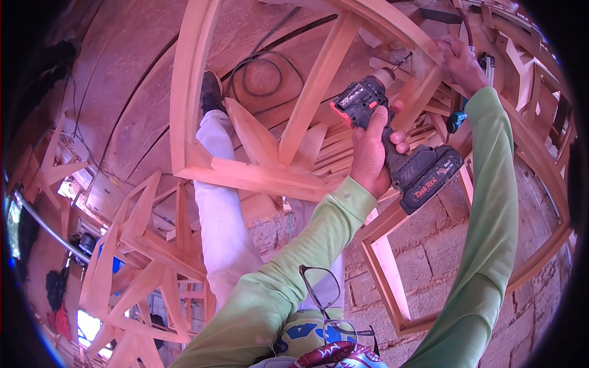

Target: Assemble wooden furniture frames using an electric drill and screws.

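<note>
My left hand [371, 150] is closed round the handle of a black cordless drill [362, 101] with a battery pack at its base. Its thin bit [403, 60] points up and to the right, close to a joint of a light wooden frame [257, 176]. At that joint, my right hand [461, 64] has its fingers curled against the frame's curved rail; part of the grip is hidden. The frame has angled cross pieces and spans the top middle of the view. Green sleeves cover both my forearms.
More wooden frames [144, 245] are stacked at the lower left and along the right side. A black cable [261, 61] lies coiled on the floor. Glasses [322, 294] hang at my chest. Below the drill is a brick-patterned surface [429, 264]. My shoe [211, 92] is beneath the frame.
</note>
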`<action>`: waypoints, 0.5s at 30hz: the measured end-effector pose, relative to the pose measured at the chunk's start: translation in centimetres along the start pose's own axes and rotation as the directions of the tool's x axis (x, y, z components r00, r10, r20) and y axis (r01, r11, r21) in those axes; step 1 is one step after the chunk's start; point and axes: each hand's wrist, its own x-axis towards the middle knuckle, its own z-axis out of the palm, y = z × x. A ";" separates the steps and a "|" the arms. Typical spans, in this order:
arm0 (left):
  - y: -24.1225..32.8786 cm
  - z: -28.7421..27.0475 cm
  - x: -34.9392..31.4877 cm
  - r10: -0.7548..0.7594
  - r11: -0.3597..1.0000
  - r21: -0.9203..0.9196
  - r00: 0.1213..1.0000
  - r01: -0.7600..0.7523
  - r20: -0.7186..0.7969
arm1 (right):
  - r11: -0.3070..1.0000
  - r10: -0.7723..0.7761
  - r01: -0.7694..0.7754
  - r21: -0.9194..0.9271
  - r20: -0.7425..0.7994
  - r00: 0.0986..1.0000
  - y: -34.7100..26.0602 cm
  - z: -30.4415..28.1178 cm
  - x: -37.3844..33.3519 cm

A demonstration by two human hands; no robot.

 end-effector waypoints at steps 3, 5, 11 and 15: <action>-0.6 0.1 0.0 0.024 0.999 0.030 0.999 -0.025 0.024 | 0.982 -0.117 0.102 -0.159 -0.086 0.989 2.2 0.0 0.8; -0.9 0.2 0.1 -0.002 0.999 -0.039 1.000 0.002 0.004 | 0.978 -0.170 0.158 -0.136 -0.087 0.982 3.4 -0.2 1.4; -0.6 -0.6 0.4 0.012 1.000 -0.007 1.000 -0.012 0.012 | 0.966 -0.232 0.219 -0.136 -0.087 0.969 3.3 0.3 1.3; -0.1 -0.6 0.4 0.012 1.000 -0.013 0.999 -0.011 0.031 | 0.975 -0.155 0.141 -0.172 -0.073 0.985 2.8 -0.2 1.1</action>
